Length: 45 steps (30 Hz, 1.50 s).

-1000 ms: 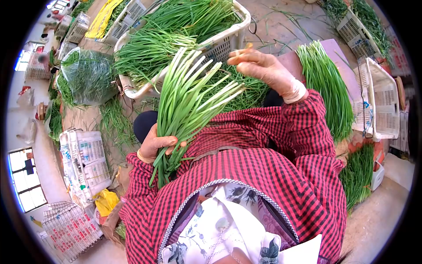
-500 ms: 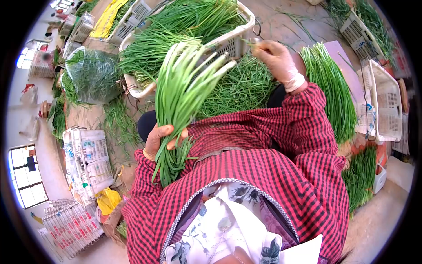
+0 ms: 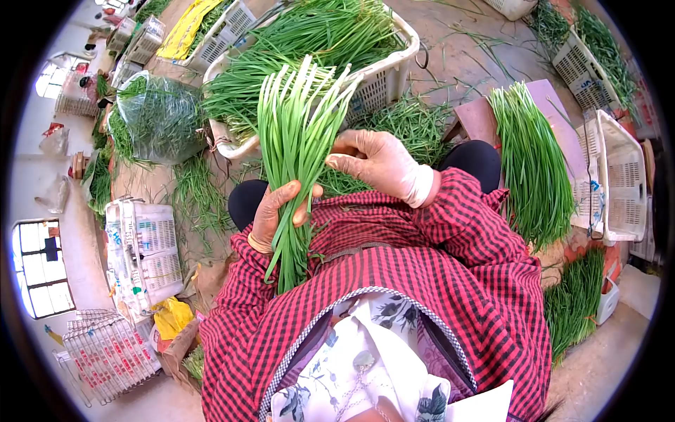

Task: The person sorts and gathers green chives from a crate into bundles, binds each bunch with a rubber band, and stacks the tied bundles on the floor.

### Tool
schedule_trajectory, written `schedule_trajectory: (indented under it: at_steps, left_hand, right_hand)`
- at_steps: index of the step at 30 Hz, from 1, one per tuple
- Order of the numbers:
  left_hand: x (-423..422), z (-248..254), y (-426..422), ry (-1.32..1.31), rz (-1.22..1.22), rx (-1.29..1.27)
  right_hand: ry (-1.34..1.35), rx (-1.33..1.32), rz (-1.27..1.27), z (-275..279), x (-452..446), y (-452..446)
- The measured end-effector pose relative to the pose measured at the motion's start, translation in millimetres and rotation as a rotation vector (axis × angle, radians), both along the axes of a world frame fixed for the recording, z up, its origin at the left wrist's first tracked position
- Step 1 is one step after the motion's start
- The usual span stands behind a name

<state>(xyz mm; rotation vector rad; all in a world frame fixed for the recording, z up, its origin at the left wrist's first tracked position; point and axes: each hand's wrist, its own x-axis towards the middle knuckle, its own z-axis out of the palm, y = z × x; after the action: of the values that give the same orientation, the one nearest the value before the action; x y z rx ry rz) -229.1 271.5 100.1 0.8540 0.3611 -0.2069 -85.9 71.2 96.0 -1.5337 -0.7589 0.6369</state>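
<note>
My left hand [image 3: 276, 213], in a thin glove, is wrapped round the lower, leafy part of a bunch of garlic chives [image 3: 299, 130]. Its pale stem ends fan out upward, away from my body. At the right edge of the bunch is my gloved right hand [image 3: 383, 160], thumb and bent fingers closed on the outer stalks; the fingertips are partly hidden. Beyond the bunch stands a white plastic crate [image 3: 383, 84] heaped with loose chives [image 3: 330, 32]. Cut green scraps [image 3: 415, 130] lie on the floor past my knees.
A neat chive bundle [image 3: 531, 162] lies on a pinkish board [image 3: 552, 105] to the right, with a white crate [image 3: 622, 183] beside it. At left are a clear plastic bag of greens [image 3: 158, 119], stacked white baskets [image 3: 144, 253] and a yellow bag [image 3: 172, 318]. More chives [image 3: 576, 302] lie at lower right.
My right hand has come down and left from beyond the crate's corner to the bunch's edge. The left hand and its bunch have shifted slightly right, and the stems look more gathered.
</note>
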Motion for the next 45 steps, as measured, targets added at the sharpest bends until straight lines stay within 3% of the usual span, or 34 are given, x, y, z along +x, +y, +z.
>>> schedule_trajectory:
  at_steps: [3,6,7,9,11,12,13,15,17,21,24,29,31,35,37,38,39,41,45]
  left_hand:
    - [-1,4,-2,-0.016,0.035,0.022]
    - [1,6,-2,-0.026,0.112,0.084]
    - [2,5,0,-0.03,0.115,0.083]
    - [3,4,4,-0.059,0.156,0.07]
    - [6,17,-3,-0.097,0.187,0.112]
    - [7,21,-7,-0.093,0.203,0.223]
    - [10,25,-11,-0.093,0.218,0.334]
    - [17,19,-15,-0.078,0.151,0.565]
    - [29,-24,-16,-0.295,0.157,1.029]
    - [52,0,-62,-0.187,-0.095,1.868]
    - [62,0,-77,-0.242,-0.156,1.924]
    - [73,4,-88,-0.31,-0.169,2.013]
    - [76,2,-78,-0.377,-0.126,2.068]
    - [68,5,-51,-0.408,-0.058,2.198]
    - [64,6,-39,-0.398,-0.045,2.273]
    - [62,6,-35,-0.416,-0.048,2.308]
    - [60,7,-33,-0.435,-0.051,2.342]
    - [55,8,-30,-0.462,-0.074,2.381]
    - [48,11,-27,-0.558,-0.085,2.49]
  right_hand:
    - [0.026,0.013,0.003,-6,-11,2]
    - [-0.193,0.079,0.175,-14,-30,-8]
    - [-0.132,0.02,0.282,-8,-34,-15]
    - [-0.461,-0.242,0.386,-17,-32,-25]
    - [-0.499,-0.562,0.362,-37,-7,-32]
    - [-0.653,-0.591,0.292,-38,9,-37]
    - [-0.387,-0.539,0.187,-44,23,-35]
    - [0.335,-0.154,0.099,-39,42,-28]
    - [0.469,0.061,0.093,-22,47,-20]
    - [0.649,0.456,0.017,-26,53,-6]
    - [0.753,0.62,-0.023,-29,58,-18]
    - [0.648,0.657,-0.068,-23,53,-26]
    - [0.569,0.631,-0.103,-23,55,-35]
    - [0.277,0.592,-0.621,-5,73,-66]
    - [-0.055,0.451,-0.882,1,78,-77]
    - [-0.343,0.382,-0.894,11,76,-80]
    - [-0.341,0.378,-0.895,27,74,-80]
    - [-1.122,0.063,-0.56,50,70,-73]
    - [-1.249,-0.102,-0.385,44,72,-62]
